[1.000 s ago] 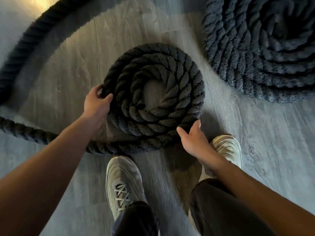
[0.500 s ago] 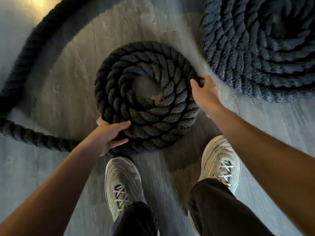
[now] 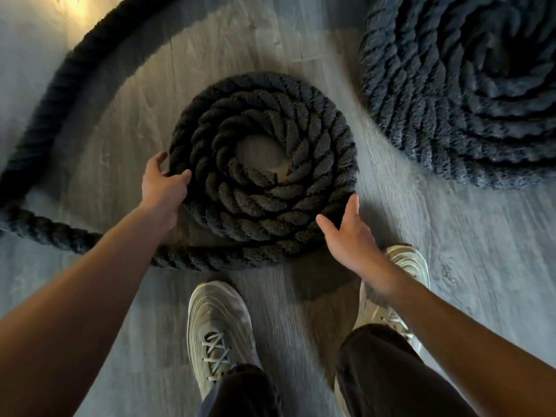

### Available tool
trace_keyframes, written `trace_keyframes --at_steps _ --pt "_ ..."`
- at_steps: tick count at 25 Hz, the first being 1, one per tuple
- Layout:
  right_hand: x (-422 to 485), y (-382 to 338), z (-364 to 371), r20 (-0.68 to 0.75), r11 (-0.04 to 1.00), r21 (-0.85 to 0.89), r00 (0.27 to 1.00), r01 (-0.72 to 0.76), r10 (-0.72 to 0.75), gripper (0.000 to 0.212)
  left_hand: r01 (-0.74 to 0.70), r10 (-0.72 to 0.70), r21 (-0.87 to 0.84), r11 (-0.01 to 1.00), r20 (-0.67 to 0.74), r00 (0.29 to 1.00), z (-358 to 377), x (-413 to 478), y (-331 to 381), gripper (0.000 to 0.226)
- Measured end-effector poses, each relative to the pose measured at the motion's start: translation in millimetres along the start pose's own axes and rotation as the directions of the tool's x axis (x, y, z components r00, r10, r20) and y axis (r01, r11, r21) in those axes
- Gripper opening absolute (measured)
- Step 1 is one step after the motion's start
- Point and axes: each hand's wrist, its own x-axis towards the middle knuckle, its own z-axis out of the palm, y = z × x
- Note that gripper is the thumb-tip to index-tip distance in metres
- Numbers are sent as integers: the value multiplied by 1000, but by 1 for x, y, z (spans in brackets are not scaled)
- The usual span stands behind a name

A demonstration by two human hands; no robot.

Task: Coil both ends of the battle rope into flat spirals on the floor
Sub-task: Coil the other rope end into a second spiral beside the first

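Observation:
A thick black battle rope lies on the grey wood floor. A small flat spiral (image 3: 264, 164) of about three turns sits in the middle, with a bare patch of floor at its centre. My left hand (image 3: 164, 188) grips the spiral's left outer edge, thumb on top. My right hand (image 3: 346, 236) rests with fingers spread against the lower right outer turn. The loose rope (image 3: 60, 233) runs from under the spiral's near side out to the left, then arcs up and away along the far left. A larger finished spiral (image 3: 469, 94) lies at the upper right.
My two pale sneakers (image 3: 219, 329) stand just below the small spiral, the right one (image 3: 403, 266) partly under my right forearm. Dark trouser legs fill the bottom edge. A bright light patch (image 3: 69, 4) glows on the floor at the top left.
My left hand moved from the spiral's lower left up to its left edge. My right hand came from the upper right edge down to the lower right. The spiral turned and the loose tail swung near.

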Motion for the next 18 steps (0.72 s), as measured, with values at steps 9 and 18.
trace_keyframes --at_steps 9,18 --pt "99 -55 -67 -286 987 -74 945 146 -161 42 380 -362 -55 923 201 910 4 -69 -43 114" --pt "-23 17 20 -167 988 114 983 100 -80 88 67 -62 102 993 -51 997 -19 -19 -11 82"
